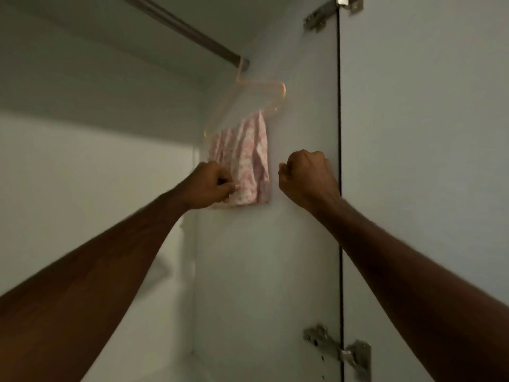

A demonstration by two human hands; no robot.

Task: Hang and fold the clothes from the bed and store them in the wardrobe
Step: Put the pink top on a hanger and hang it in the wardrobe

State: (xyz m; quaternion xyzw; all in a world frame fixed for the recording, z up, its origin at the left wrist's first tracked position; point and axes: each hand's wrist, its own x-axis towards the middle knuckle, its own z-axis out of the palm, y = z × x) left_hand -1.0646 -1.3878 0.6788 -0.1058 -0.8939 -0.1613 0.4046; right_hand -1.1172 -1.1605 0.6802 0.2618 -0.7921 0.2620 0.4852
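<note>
A small pink-and-white patterned garment hangs folded over the lower bar of a pale orange hanger. The hanger hooks on the dark wardrobe rail at its right end, close to the wardrobe's side wall. My left hand pinches the garment's lower left edge. To the right of the garment, my right hand is curled into a fist in front of the side wall and holds nothing that I can see.
I look up into a white wardrobe. Its side wall carries metal hinges at the top and bottom. The open door stands at the right. A shelf or ceiling panel runs behind the rail.
</note>
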